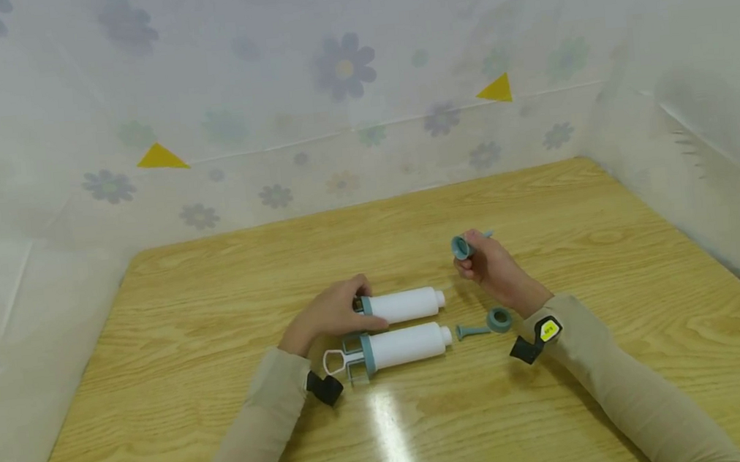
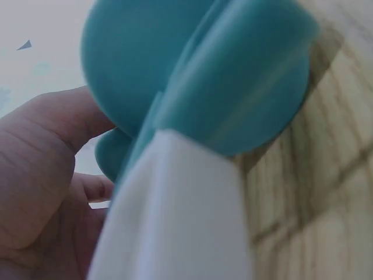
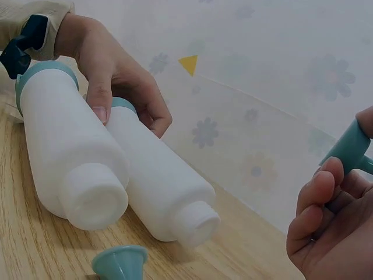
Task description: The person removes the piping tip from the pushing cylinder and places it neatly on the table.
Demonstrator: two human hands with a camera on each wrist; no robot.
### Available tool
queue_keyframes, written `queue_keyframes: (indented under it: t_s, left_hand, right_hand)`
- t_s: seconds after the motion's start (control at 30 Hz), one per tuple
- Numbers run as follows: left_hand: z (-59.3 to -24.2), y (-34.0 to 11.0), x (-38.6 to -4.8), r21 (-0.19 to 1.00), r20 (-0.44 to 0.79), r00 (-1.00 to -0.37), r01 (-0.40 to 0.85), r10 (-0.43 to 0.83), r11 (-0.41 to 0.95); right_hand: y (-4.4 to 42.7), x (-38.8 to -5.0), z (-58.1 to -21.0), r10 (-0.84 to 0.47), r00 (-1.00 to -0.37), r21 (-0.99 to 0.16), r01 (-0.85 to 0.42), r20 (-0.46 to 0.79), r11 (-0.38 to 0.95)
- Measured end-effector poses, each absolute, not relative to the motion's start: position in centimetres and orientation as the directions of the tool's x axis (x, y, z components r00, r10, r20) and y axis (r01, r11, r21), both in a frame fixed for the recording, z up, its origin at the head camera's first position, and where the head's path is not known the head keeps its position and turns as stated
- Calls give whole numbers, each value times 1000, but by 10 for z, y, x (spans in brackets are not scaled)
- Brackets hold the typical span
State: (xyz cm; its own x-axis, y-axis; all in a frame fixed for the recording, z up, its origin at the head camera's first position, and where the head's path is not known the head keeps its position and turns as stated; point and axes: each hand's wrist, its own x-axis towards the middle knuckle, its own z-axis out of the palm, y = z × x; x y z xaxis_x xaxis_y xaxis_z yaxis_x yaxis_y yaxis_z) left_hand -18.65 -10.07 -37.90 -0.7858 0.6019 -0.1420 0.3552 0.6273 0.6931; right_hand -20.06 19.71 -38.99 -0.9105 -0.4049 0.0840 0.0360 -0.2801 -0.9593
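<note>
Two white plunger tubes with teal collars lie side by side on the table, their narrow necks pointing right. My left hand (image 1: 331, 311) grips the farther tube (image 1: 403, 306) at its collar, with thumb and fingers on opposite sides. The nearer tube (image 1: 406, 345) lies just in front, its loop-shaped plunger handle (image 1: 334, 362) toward the left. In the left wrist view, the teal collar (image 2: 134, 70) and white plunger (image 2: 180, 216) are close up. My right hand (image 1: 499, 271) holds a teal nozzle with a flared end (image 1: 460, 247) above the table; the fingers partly hide it.
A slim teal nozzle (image 1: 473, 330) and a teal ring cap (image 1: 500, 320) lie right of the tube necks, below my right hand. The wooden table (image 1: 248, 271) meets a flower-patterned sheet (image 1: 285, 172) at the back, with sheeting at both sides.
</note>
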Motion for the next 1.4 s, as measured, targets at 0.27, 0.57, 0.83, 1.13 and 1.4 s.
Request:
queue_keyframes:
  t_s: [0.27,0.57,0.83,1.13,1.4]
  left_hand:
    - [-375,-103,-188,669,-167,-791,348,589,657]
    - [-356,-77,-174,618,166,-857,476,487,626]
    - [-342,-44,-162,534,211,-815,559,540,635]
    - [-338,-13,-157,494,228,-801,585,554,643]
    - [-340,-2,-156,559,250,-831,543,497,627]
  right_hand:
    - [198,-199,-391,-410,-909,-971,20,82,-239]
    - [194,-196,-389,-411,-910,-980,35,50,-196]
    - [181,-192,-380,-439,-897,-985,29,49,-170]
    - [175,-185,-380,-487,-866,-981,-23,116,-193]
    - [173,-180,-378,-477,-875,-974,24,88,-225]
